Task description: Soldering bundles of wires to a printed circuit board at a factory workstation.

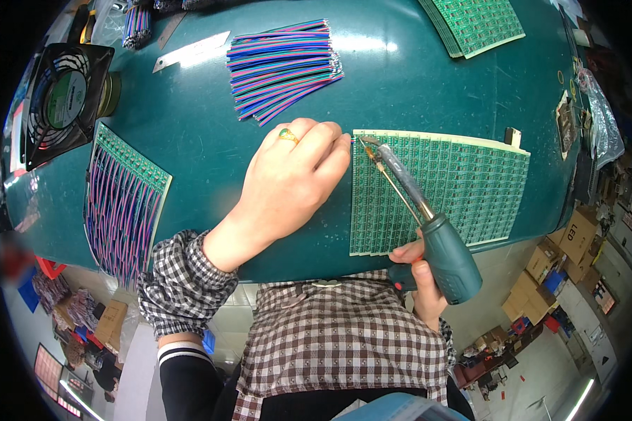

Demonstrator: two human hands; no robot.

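My right hand (428, 288) grips a green soldering gun (451, 259) with a thin solder feed tube running beside its barrel. Its tip touches the upper left corner of a stack of green circuit boards (442, 189). At that same corner my left hand (295, 175) is closed in a pinch, a ring on one finger. Short coloured wire ends (352, 140) stick out from the pinching fingertips toward the board edge; most of that wire is hidden under the hand. Beyond the hands lies a bundle of multicoloured wires (281, 67).
A board with wires attached (130, 196) lies at the left edge, below a black fan (67, 102). At the back are a metal ruler (193, 52) and more green boards (477, 24). A clear plastic bag (600, 119) hangs on the right. Cardboard boxes (576, 235) stand beyond the table.
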